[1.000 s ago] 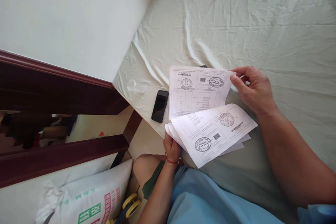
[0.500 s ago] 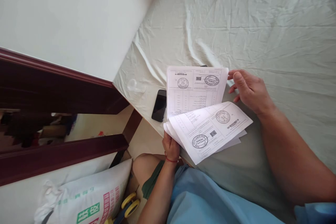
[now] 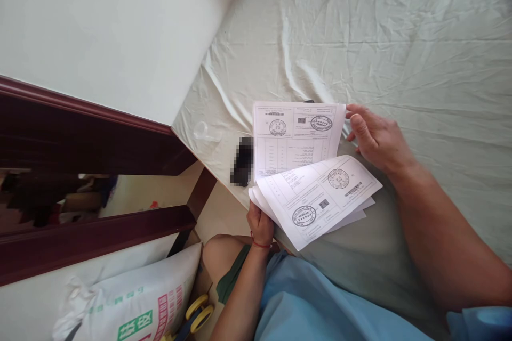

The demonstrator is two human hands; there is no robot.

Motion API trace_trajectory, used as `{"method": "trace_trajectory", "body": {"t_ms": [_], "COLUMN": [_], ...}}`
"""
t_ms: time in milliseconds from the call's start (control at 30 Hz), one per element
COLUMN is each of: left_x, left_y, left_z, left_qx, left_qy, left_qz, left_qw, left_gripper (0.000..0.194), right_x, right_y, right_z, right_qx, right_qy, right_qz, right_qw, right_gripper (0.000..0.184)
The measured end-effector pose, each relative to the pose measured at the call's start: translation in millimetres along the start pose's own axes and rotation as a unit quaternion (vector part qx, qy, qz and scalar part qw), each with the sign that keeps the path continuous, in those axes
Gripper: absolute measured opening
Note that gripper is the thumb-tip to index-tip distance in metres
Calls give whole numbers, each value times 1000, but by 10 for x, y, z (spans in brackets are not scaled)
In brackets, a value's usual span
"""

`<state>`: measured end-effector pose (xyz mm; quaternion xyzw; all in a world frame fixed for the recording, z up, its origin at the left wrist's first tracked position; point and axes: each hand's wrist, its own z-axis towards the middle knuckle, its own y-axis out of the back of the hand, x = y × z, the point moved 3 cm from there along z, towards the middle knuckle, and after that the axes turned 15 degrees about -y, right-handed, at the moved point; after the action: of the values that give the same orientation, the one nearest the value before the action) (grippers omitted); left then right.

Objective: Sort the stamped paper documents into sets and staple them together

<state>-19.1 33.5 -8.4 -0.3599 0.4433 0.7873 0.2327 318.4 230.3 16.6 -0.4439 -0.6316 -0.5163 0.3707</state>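
Observation:
My left hand (image 3: 261, 222) grips the near left edge of a bundle of printed sheets (image 3: 320, 197) bearing round stamps and barcodes. One sheet (image 3: 298, 136) is lifted upright away from the others. My right hand (image 3: 376, 138) holds that raised sheet at its right edge, thumb on the front and fingers behind. The lower sheets rest fanned on the pale green bedsheet (image 3: 360, 26). A red string circles my left wrist.
A dark phone (image 3: 242, 161) lies on the bed just left of the papers. A small clear plastic piece (image 3: 206, 130) sits near the bed corner. A dark wooden frame (image 3: 88, 133) and a printed white sack (image 3: 132, 298) are at the left.
The raised sheet has swung slightly left and more upright, and my right hand has shifted its hold lower along the sheet's right edge. The left hand has stayed put.

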Motion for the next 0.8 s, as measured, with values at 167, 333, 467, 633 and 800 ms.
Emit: {"method": "trace_trajectory", "body": {"t_ms": [167, 333, 467, 633, 800], "left_x": [33, 46, 35, 68, 119], "left_y": [1, 8, 15, 29, 43], "left_z": [-14, -12, -6, -14, -29], "left_qx": [-6, -8, -6, -7, -4], "left_qy": [-11, -21, -28, -25, -26], "left_qz": [3, 17, 34, 37, 32], "left_qw": [1000, 1000, 999, 999, 999], "left_gripper": [42, 41, 42, 41, 40], "right_x": [73, 143, 157, 87, 103], "right_y": [2, -2, -5, 55, 12], "right_z": [-34, -54, -41, -20, -45], "right_qx": [53, 94, 115, -3, -2], "right_qy": [-29, -43, -16, 26, 94], "right_qz": [172, 288, 317, 175, -28], "right_qw": [983, 952, 941, 984, 995], "right_gripper": [69, 62, 58, 59, 64]}}
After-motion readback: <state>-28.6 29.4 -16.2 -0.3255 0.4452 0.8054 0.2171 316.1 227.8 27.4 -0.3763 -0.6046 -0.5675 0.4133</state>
